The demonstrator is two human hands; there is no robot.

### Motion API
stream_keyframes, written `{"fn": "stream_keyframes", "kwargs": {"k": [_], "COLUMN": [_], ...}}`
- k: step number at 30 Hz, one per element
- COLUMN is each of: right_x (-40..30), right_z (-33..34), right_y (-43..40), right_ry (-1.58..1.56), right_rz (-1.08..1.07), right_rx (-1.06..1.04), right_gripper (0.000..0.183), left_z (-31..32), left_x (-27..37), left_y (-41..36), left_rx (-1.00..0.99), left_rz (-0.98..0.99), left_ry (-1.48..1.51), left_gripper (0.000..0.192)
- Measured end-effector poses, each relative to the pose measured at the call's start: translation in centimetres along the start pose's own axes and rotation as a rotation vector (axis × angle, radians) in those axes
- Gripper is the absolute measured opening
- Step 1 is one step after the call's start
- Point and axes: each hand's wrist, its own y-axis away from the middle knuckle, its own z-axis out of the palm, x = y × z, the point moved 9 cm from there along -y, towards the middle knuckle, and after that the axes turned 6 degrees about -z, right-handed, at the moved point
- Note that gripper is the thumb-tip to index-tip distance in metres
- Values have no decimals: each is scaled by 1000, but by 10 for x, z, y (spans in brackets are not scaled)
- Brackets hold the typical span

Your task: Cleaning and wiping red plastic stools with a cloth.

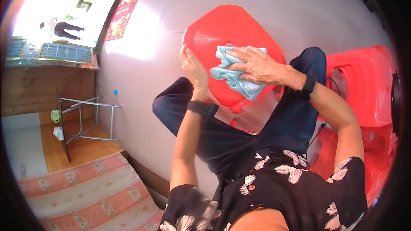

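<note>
A red plastic stool (205, 51) stands between my knees, its seat facing up. My right hand (257, 65) lies spread on a crumpled light-blue cloth (247, 88) and presses it on the seat near the edge closest to me. At the seat's left edge is my left hand (192, 65), its fingers upright against the rim. The palm side of that hand is partly hidden, as are the stool's legs under the seat.
More red plastic stools (369, 86) stand close by my right elbow, with a black cable beside them. A folding table (112, 122) with metal legs is at the left, near a bed with a striped sheet (96, 195). A person (65, 30) is outside the doorway.
</note>
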Motion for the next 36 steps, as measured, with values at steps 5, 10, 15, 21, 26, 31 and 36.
{"fn": "stream_keyframes", "kwargs": {"k": [5, 10, 15, 21, 26, 31, 36], "right_x": [57, 122, 127, 76, 44, 30, 45], "right_z": [-8, -36, -33, -21, -24, -29, -17], "right_y": [2, -35, -65, -29, -14, -38, -45], "right_ry": [169, 252, 325, 235, 362, 327, 328], "right_rz": [109, 283, 422, 196, 183, 335, 259], "right_rx": [51, 265, 63, 64, 32, -17, 31], "right_gripper": [41, 40, 45, 45, 37, 35, 44], "left_z": [-1, 11, 10, 2, 9, 15, 22], "left_x": [2, 1, 0, 7, 10, 6, 7], "left_y": [3, 7, 6, 7, 11, 11, 9], "left_rx": [43, 27, 44, 59, 27, -41, -70], "left_rz": [133, 108, 112, 154, 151, 128, 194], "left_ry": [-124, -102, -126, -176, -183, -188, -428], "left_gripper": [44, 41, 40, 36, 36, 35, 36]}}
